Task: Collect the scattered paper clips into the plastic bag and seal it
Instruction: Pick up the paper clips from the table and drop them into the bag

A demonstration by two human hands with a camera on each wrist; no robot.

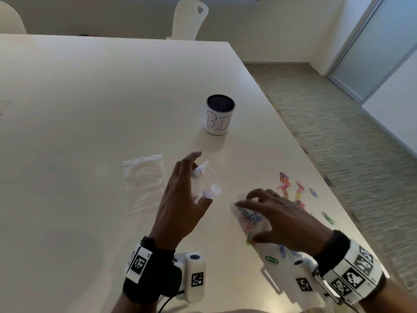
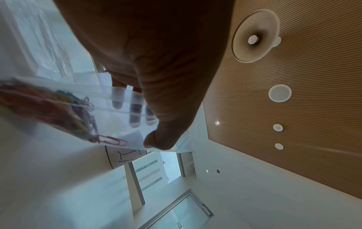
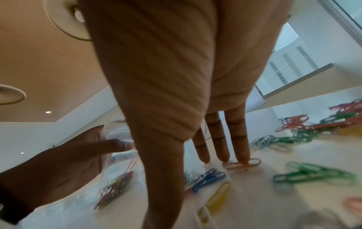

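Under the right hand (image 1: 277, 213), loose paper clips (image 1: 293, 190); bag (image 1: 205, 179) in left grip (image 1: 180, 195).

bag (image 1: 204, 181) left of paper clips (image 1: 293, 190), cup (image 1: 219, 115) behind

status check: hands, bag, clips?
Left hand holds plastic bag, some clips inside. Right hand fingertips down on loose paper clips, none gripped. More clips scattered right; spare bag lies left.
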